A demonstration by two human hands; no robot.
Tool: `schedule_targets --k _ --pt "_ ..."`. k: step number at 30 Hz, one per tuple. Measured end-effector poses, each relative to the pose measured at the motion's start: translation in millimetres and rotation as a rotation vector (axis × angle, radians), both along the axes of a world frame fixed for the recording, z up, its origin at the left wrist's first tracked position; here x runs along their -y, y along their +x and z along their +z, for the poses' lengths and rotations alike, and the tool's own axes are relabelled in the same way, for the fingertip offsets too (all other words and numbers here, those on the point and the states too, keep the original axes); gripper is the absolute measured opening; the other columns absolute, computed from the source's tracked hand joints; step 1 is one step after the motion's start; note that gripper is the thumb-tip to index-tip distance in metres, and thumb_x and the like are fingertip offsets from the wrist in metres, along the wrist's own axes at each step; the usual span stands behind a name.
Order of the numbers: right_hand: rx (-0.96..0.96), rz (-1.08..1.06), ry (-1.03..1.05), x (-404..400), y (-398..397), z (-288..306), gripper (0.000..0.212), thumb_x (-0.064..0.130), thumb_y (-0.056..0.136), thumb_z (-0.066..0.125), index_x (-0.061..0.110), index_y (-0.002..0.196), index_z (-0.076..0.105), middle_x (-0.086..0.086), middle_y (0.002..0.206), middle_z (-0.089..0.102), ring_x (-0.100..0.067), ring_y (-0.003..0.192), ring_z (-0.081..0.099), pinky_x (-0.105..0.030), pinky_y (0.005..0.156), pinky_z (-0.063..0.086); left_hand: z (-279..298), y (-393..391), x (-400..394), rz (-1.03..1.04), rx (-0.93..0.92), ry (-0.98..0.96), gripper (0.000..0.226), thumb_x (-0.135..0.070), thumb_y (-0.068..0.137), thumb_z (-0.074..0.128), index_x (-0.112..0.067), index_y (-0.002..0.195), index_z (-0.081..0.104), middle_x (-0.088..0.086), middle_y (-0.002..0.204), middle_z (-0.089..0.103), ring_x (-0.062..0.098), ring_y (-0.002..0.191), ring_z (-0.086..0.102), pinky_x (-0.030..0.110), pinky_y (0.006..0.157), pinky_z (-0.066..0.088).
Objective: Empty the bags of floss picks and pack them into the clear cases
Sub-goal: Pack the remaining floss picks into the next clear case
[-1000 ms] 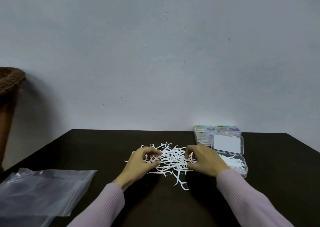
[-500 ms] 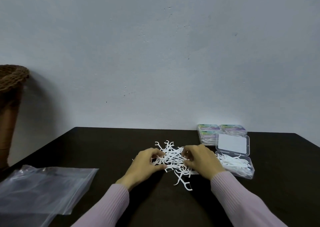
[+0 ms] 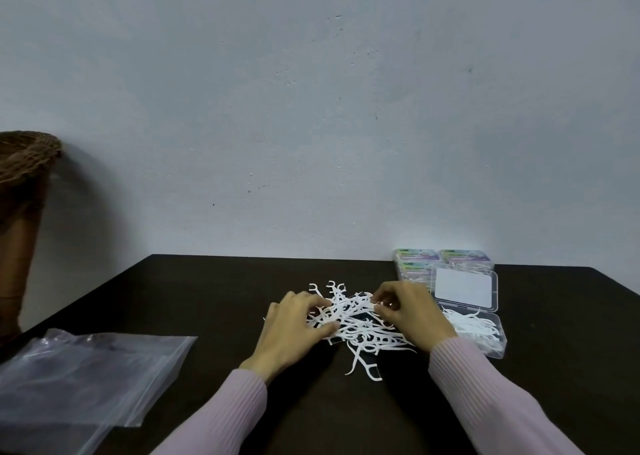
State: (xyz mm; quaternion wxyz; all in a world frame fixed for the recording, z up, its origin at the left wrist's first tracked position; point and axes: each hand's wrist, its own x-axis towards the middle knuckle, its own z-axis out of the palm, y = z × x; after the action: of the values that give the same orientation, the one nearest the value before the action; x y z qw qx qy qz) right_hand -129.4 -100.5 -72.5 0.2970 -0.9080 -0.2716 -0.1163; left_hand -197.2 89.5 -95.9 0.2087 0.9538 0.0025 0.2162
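Head view looks down on a dark worktop (image 3: 214, 302) where a tangled heap of white floss picks (image 3: 356, 323) lies between both hands. Gathering a neat bundle seems to be the step in hand, and it would go best if the picks are combed so their handles run one way before lifting, since the forked heads snag on one another and a loose grab would drag stragglers off the heap. A small, aligned bunch should drop flat into the open clear case (image 3: 481, 333), which sits just right of the heap with its lid (image 3: 464, 288) raised and already holds a layer of picks. Two stray picks near the front edge of the heap are better swept in later.

Left hand (image 3: 294, 326) rests on the heap's left side, palm down, its fingers curled over the picks and thumb tucked under a few strands. Right hand (image 3: 408, 310) sits on the right side, wrist toward the case, with fingertips pinching picks at the top of the heap. Both forearms in pink sleeves angle inward. Closed labelled cases (image 3: 415, 258) stand behind the open one, and emptied plastic bags (image 3: 90, 375) lie flat at the far left.
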Motion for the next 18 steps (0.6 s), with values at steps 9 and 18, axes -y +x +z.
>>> schedule_targets --k 9,18 --pt "-0.072 -0.009 0.101 7 1 5 0.007 0.021 0.083 0.068 0.022 0.09 0.067 0.01 0.076 0.063 -0.003 0.074 0.061 -0.023 0.076 0.052 -1 5 12 -0.016 0.055 0.092 0.026 -0.047 0.086 0.06 -0.031 0.105 0.066 -0.016 0.107 0.063 0.003 0.102 0.051 0.024 0.09 0.032" --pt "-0.276 0.004 0.399 22 5 9 0.009 0.005 0.077 0.073 0.008 0.084 0.068 -0.001 0.066 0.069 -0.005 0.047 0.062 -0.012 0.054 0.051 1 8 10 -0.081 0.187 0.506 0.015 -0.014 0.078 0.07 -0.019 0.067 0.061 -0.004 0.06 0.061 0.015 0.056 0.056 0.029 0.073 0.05"
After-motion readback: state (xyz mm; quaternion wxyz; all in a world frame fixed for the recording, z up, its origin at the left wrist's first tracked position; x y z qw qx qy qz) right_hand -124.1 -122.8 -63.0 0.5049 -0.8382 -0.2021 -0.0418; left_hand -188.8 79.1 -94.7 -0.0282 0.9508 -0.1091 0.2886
